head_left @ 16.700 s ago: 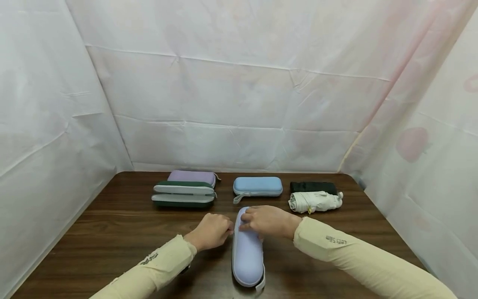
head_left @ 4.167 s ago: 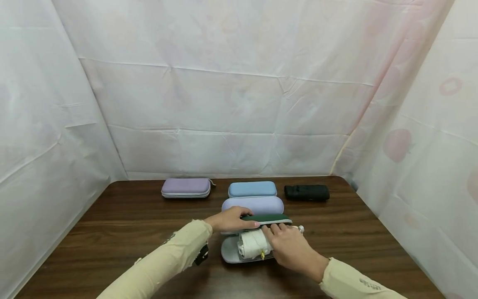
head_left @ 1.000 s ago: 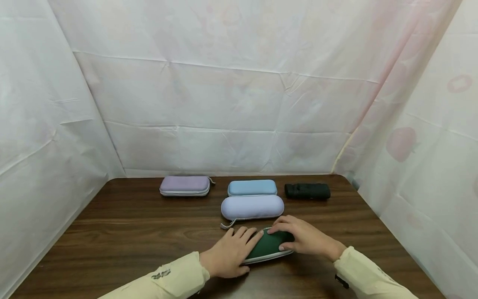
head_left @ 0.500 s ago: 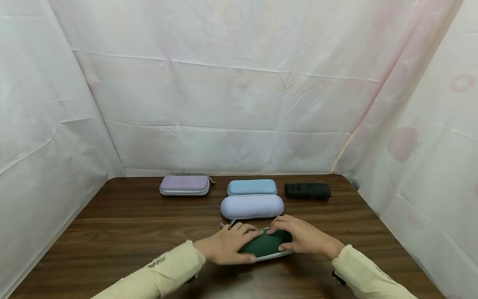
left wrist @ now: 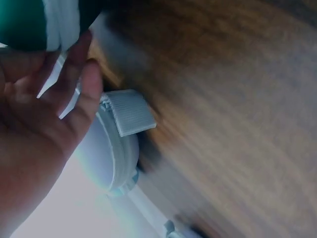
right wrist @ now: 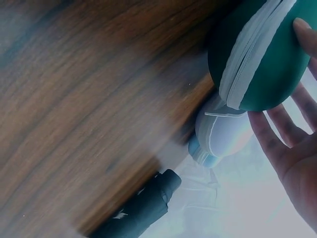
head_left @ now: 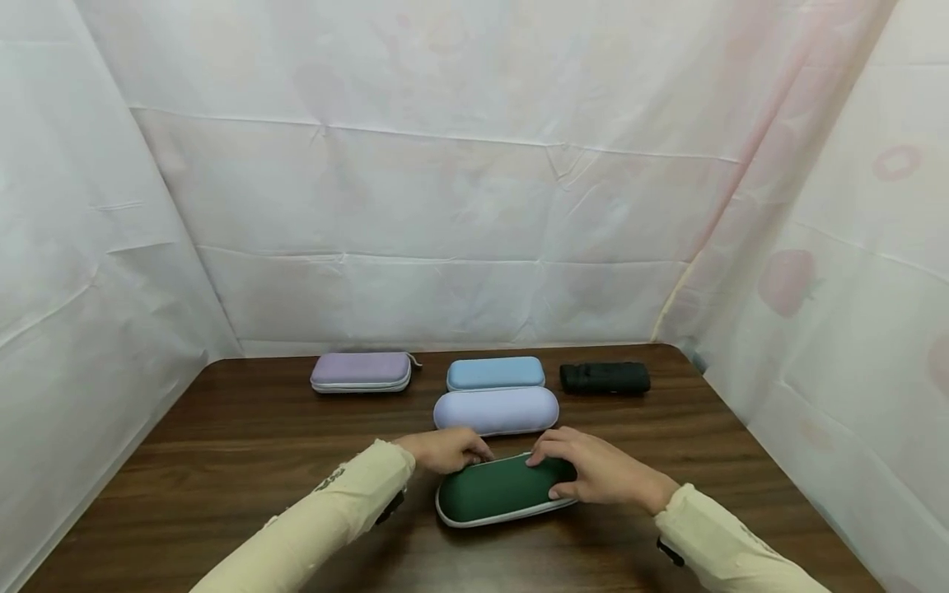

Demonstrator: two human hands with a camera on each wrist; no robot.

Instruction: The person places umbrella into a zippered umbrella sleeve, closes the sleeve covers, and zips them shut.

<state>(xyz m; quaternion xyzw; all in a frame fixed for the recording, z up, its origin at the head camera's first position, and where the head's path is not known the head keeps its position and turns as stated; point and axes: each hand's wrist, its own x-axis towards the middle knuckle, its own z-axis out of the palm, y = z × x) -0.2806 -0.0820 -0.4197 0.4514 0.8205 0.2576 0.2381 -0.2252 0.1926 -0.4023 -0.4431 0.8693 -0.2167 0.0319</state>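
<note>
A green zippered hard case (head_left: 497,494) with a pale zip band lies lid-down on the table before me. My right hand (head_left: 608,471) grips its right end, thumb on the near side and fingers over the far side. At the case's far edge, toward the left, my left hand (head_left: 445,450) bends its fingers down at the zip line; I cannot tell whether they pinch a zip pull. In the left wrist view, the left hand's fingers (left wrist: 91,79) come up against the green case (left wrist: 22,22). The right wrist view shows the zip band (right wrist: 247,59) with its two sides close together.
Just behind the green case lies a lavender case (head_left: 497,410), with a light blue case (head_left: 495,373) behind it. A purple case (head_left: 360,369) is at the back left. On the back right lies a black folded umbrella (head_left: 605,377). White sheets (head_left: 445,206) enclose the dark wood table (head_left: 259,461).
The green case was open at the back left; later it held the white folded umbrella, now hidden. The lavender case moved back. Just now my left hand slid off the lid to the far edge.
</note>
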